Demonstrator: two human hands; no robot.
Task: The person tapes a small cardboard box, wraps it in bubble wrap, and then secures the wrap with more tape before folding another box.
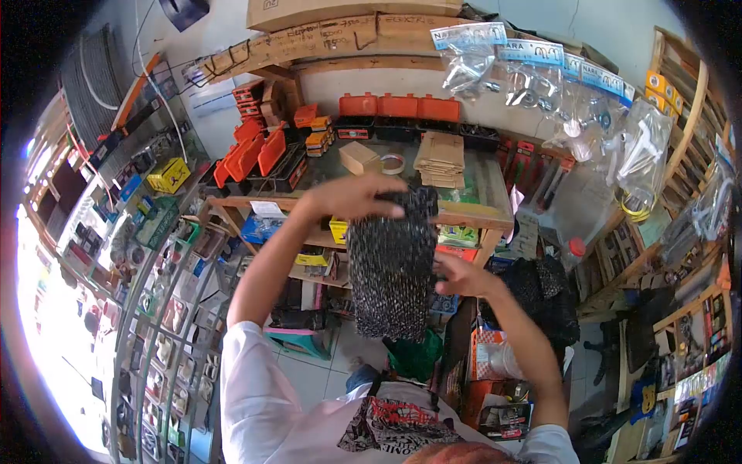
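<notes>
A long black bundle with white flecks (392, 271) hangs upright in front of the wooden counter, blurred by motion. My left hand (363, 197) lies across its upper part, palm down, with the fingers reaching over the top. Lower on the right, my right hand (457, 274) is beside the bundle's edge, its fingers apart and partly bent. Whether the right fingertips touch the bundle cannot be made out. Behind its top, flat brown cardboard pieces (440, 157) and a small brown box (359, 158) rest on the counter.
The glass-topped counter (483, 193) holds orange-lidded cases (398, 107). Plastic packets (533, 73) hang at the upper right. Glass shelving (154, 309) full of small goods stands on the left. Black bags (533, 298) and boxes are at the right.
</notes>
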